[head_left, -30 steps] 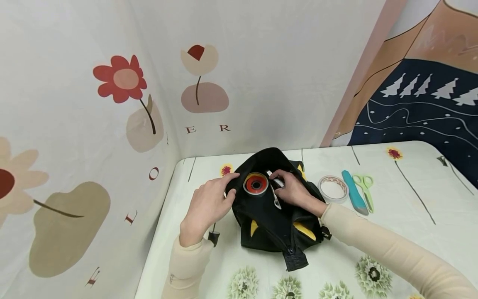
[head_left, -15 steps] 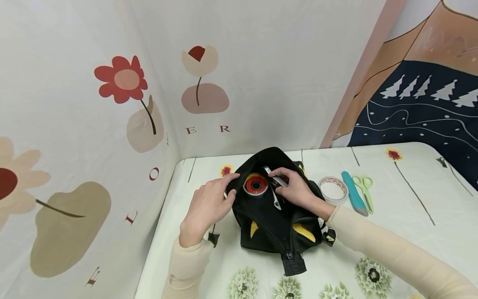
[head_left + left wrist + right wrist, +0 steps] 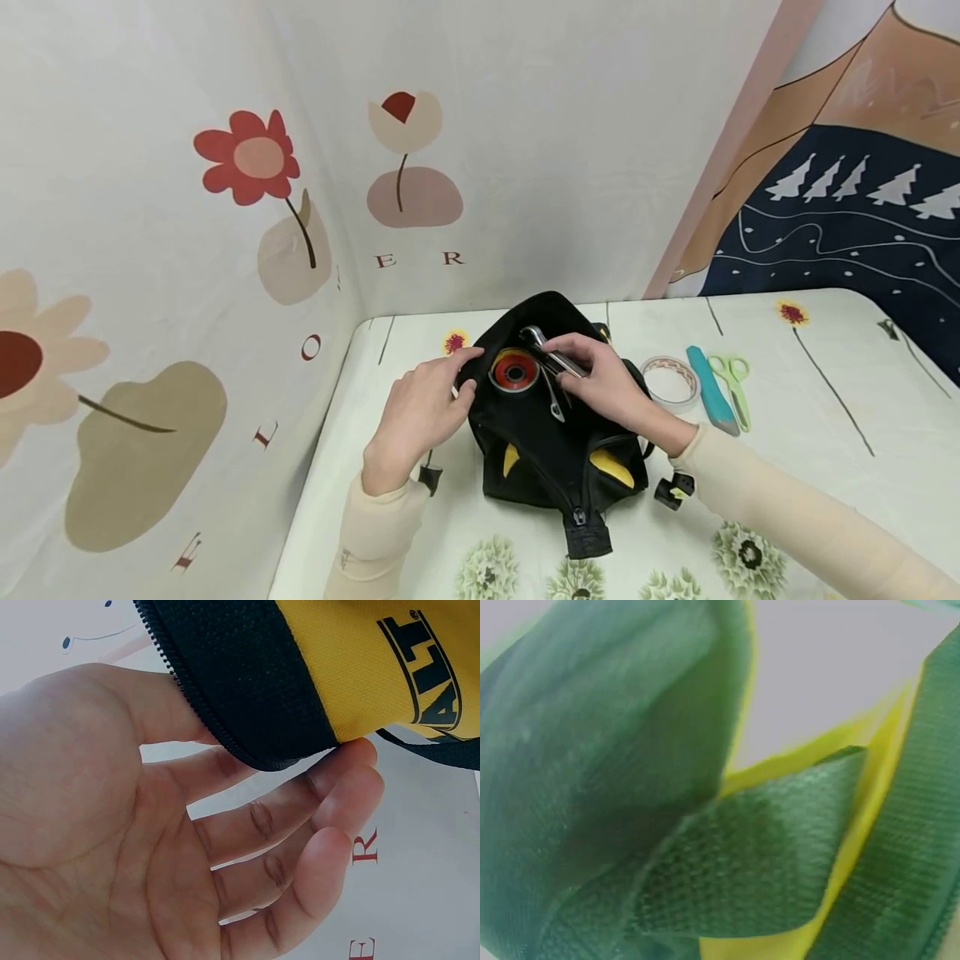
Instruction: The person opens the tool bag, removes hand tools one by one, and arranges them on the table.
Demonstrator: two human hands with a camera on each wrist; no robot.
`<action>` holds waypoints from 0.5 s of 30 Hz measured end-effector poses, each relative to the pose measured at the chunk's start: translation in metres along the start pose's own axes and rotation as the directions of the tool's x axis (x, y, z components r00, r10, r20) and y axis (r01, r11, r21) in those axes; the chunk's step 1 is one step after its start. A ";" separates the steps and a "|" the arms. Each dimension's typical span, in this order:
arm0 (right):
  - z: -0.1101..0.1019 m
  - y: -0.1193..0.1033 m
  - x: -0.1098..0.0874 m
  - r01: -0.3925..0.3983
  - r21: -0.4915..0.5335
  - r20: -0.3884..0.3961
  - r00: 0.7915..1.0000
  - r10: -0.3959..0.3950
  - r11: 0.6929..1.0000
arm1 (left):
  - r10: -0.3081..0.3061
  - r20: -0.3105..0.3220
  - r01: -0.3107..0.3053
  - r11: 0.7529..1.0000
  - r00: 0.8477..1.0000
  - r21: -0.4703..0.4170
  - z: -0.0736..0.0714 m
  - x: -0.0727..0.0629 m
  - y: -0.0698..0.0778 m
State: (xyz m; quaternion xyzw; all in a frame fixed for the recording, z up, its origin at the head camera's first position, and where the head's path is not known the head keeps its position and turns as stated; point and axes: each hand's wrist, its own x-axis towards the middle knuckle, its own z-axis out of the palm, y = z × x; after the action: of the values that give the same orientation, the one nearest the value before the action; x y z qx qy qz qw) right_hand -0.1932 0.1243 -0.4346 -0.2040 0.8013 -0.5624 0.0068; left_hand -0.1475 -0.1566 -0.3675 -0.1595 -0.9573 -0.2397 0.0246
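The step in hand looks to be handling a silvery tool (image 3: 533,335) at the mouth of the black bag (image 3: 551,454): the right hand (image 3: 603,381) pinches it, its hooked head beyond the fingertips, while the left hand (image 3: 422,407) pinches the rim. The next move likely calls for a steady pinch, clear of the red-centred reel (image 3: 515,371) just left of those fingertips. Fingers hide part of the tool; the right-wrist view shows only blurred fabric.

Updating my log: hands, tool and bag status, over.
Left hand holding bag by its rim. Right hand gripping tool at bag's opening. Red roll close by, not visibly blocking.
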 end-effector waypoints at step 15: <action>-0.028 -0.021 -0.024 -0.014 0.101 -0.067 0.998 0.021 0.995 | -0.005 0.007 0.005 1.000 1.000 -0.001 0.000 0.001 0.000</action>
State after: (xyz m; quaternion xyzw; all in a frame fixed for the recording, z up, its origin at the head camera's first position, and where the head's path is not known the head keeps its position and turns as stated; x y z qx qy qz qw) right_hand -0.1712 0.1519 -0.4106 -0.1769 0.7734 -0.6087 -0.0052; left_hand -0.1480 -0.1565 -0.3670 -0.1581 -0.9577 -0.2395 0.0204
